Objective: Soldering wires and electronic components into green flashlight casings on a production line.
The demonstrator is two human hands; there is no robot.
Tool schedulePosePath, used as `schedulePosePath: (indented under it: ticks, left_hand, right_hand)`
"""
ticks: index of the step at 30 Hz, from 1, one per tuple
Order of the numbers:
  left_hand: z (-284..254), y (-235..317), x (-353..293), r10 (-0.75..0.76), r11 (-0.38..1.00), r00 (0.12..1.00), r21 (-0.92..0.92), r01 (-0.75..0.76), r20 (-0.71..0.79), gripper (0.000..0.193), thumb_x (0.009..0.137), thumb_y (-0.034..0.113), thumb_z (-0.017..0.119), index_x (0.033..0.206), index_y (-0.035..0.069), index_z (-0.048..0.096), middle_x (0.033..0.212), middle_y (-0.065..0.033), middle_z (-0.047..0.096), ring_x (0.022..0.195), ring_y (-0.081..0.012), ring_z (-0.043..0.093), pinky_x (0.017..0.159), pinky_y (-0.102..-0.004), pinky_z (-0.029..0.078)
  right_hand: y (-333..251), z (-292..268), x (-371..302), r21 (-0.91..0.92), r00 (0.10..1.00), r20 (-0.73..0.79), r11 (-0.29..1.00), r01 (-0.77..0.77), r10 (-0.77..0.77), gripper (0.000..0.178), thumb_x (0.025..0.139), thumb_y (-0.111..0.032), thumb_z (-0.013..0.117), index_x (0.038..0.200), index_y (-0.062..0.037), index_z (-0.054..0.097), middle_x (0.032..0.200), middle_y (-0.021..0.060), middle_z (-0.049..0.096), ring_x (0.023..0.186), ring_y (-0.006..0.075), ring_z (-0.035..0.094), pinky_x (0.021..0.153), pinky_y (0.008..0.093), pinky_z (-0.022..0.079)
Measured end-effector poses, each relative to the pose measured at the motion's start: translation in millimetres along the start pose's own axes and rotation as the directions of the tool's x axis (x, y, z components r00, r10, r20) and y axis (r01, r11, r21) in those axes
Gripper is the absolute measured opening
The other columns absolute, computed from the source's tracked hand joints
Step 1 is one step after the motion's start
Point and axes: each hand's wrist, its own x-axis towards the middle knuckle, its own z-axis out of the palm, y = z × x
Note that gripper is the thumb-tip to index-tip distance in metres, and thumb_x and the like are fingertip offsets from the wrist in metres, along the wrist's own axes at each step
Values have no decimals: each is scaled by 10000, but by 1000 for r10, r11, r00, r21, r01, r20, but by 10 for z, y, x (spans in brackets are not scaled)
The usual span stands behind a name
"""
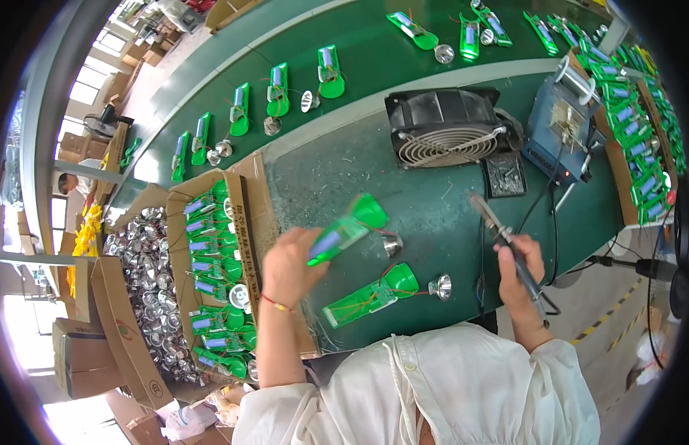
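- We saw more units on the long green surface (366, 46); probably they were left for work, but we could not be sure.
- On the workbench (433, 215), one assembly (366, 299) lay wired to a shiny cup (441, 286).
- Many units stood in the carton (249, 215) at left; we could not tell if these were finished.
- The left hand (291, 259), its forearm stretched forward, was closed on one end of a blurred green unit (352, 228), slanted over the workbench; its soldering seemed incomplete.
- The right hand (510, 285) was curled around a soldering iron (524, 274), tip pointing forward-left, apart from the unit.
- Near that unit was a smaller cup (391, 245).
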Motion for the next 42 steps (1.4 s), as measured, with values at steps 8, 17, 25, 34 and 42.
schedulePosePath:
  ticks: [8, 17, 25, 34, 42]
  left_hand:
    - [-486, -37, 1545, 12, 998, 959, 64, 6, -283, 436, 640, 305, 705, 989, 64, 605, 863, -125, 583, 810, -308, 586, 718, -403, 470]
    - [434, 303, 3151, -135, 990, 943, 5, 144, -304, 428, 664, 358, 725, 925, 51, 581, 981, -120, 568, 924, -291, 574, 751, -375, 499]
    - [-711, 1105, 1784, 98, -260, 778, -771, -582, -621, 252, 930, 193, 403, 915, -10, 552, 882, -122, 584, 872, -188, 547, 748, -295, 436]
    - [-1090, 1793, 334, 370, -754, 653, -625, -205, -661, 330, 924, 267, 392, 886, -33, 525, 887, -164, 559, 801, -253, 540, 703, -342, 441]
    - [-999, 2119, -237, 617, -769, 473, -609, 193, -629, 338, 933, 260, 383, 1052, -45, 466, 1035, -162, 520, 953, -232, 494, 813, -343, 396]
  right_hand:
    - [120, 213, -49, 87, 976, 101, 979, 182, -191, 194, 726, -1, 628, 892, 13, 530, 720, 124, 593, 591, 206, 562, 531, 281, 446]
    - [108, 223, -74, 94, 981, 144, 989, 115, -128, 185, 786, -63, 594, 918, 9, 487, 670, 118, 552, 581, 179, 542, 534, 272, 425]
    - [193, 155, -120, 95, 994, 109, 995, 12, -22, 177, 767, -19, 581, 909, 16, 482, 722, 138, 580, 630, 214, 562, 580, 292, 453]
    - [135, 188, -193, 153, 998, 50, 987, -55, 48, 158, 784, -32, 586, 908, 15, 499, 794, 126, 580, 688, 160, 562, 622, 252, 446]
    - [175, 238, -205, 168, 1000, 25, 986, 1, -5, 147, 787, -12, 570, 913, 22, 502, 812, 108, 564, 660, 134, 544, 608, 231, 436]
